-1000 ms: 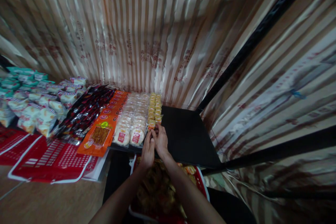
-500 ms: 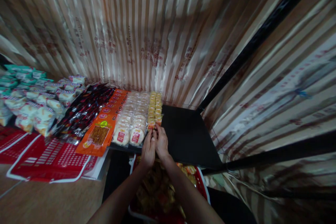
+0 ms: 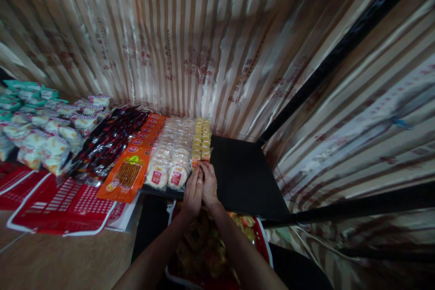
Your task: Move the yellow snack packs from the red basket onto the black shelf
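My left hand [image 3: 193,192] and my right hand [image 3: 208,183] are pressed close together at the front end of a double row of small yellow snack packets [image 3: 201,140]. The fingers of both hands are bent and closed, and they cover whatever lies between them. My right fingertips touch the foremost packets, where an orange patch shows. Just left of my hands are two rows of round rice crackers [image 3: 177,176] in clear wrappers. Beneath my forearms stands a red basket [image 3: 263,240] with more yellow packets [image 3: 246,222] inside.
A black shelf [image 3: 244,176] extends to the right, bounded by dark metal posts [image 3: 306,95]. Leftward lie orange pretzel-stick bags [image 3: 131,170], dark shiny packets [image 3: 108,145] and white snack bags [image 3: 56,152]. Another red basket [image 3: 64,204] is at lower left. Striped sheeting [image 3: 190,31] hangs behind.
Both hands stay at the front of the yellow row. My right fingers have shifted slightly and lie closer to the left ones. The view has moved a little.
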`<state>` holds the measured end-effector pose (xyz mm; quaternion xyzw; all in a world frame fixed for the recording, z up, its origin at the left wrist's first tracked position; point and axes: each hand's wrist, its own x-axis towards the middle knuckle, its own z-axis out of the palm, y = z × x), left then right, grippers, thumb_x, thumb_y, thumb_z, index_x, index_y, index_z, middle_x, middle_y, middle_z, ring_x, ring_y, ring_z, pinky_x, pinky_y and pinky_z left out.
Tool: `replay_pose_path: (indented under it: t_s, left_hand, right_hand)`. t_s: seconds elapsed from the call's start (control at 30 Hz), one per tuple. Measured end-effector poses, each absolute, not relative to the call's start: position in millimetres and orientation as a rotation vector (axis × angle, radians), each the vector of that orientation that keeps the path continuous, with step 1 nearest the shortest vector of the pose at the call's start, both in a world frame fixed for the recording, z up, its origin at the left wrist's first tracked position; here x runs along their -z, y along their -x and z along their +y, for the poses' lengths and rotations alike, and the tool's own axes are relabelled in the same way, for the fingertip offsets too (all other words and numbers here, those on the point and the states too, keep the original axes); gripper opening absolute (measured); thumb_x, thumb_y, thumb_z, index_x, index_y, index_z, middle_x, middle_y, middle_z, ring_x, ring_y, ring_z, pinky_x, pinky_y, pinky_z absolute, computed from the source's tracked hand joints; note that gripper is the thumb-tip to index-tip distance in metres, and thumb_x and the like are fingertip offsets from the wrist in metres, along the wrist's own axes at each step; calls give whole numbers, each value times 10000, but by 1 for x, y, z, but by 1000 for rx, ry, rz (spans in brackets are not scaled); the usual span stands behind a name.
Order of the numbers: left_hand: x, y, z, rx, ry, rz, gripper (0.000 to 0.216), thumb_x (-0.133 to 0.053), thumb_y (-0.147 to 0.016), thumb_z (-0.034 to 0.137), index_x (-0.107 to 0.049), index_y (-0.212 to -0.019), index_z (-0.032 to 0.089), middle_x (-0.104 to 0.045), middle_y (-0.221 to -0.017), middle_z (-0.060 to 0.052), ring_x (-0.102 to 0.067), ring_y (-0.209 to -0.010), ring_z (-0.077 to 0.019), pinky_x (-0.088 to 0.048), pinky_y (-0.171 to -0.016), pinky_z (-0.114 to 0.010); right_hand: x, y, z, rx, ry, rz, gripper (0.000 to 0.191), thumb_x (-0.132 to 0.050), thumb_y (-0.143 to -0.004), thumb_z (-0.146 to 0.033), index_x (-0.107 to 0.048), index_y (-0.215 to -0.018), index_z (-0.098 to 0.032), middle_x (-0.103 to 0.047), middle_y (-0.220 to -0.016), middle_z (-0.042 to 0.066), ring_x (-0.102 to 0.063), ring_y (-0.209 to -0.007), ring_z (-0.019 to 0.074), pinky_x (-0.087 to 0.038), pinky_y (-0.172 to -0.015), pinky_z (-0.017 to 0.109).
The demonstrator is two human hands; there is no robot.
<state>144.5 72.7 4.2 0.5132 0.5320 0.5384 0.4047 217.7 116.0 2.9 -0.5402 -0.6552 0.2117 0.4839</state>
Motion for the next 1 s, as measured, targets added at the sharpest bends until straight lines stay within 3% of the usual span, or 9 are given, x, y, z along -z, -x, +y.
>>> replay_pose_path:
  t_s: [0.23, 0.63, 1.0]
  left_hand:
    - [9, -148, 75, -1363, -1406, 1417, 521, -320, -895, 430, -454, -1306, 139, -434, -1393, -114, -371, -1307, -204, -244, -1129, -405]
    - [1, -145, 70, -1298, -1545, 1488, 449, -319, -898, 416, -552, -1197, 176, -489, -1346, -101, -426, -1261, -201, -289, -1099, -403]
    - [8, -160, 23, -1195, -1990, 1446, 365, -307, -890, 257, -619, -1047, 153, -612, -1148, -131, -533, -1105, -236, -410, -991, -459]
  right_hand:
    - [4, -220, 115, -593, 1309, -1607, 449, -414, -773, -107, -606, -1149, -261, -551, -1096, 44, -549, -1026, 159, -462, -909, 292]
    - [-7, -231, 79, -493, 1345, -1601, 399, -407, -808, -159, -592, -1160, -191, -568, -1110, 113, -553, -1019, 194, -483, -901, 358]
    - [11, -267, 6, -387, 1302, -1634, 345, -327, -846, -179, -628, -1014, -195, -623, -991, 95, -581, -955, 178, -477, -871, 329]
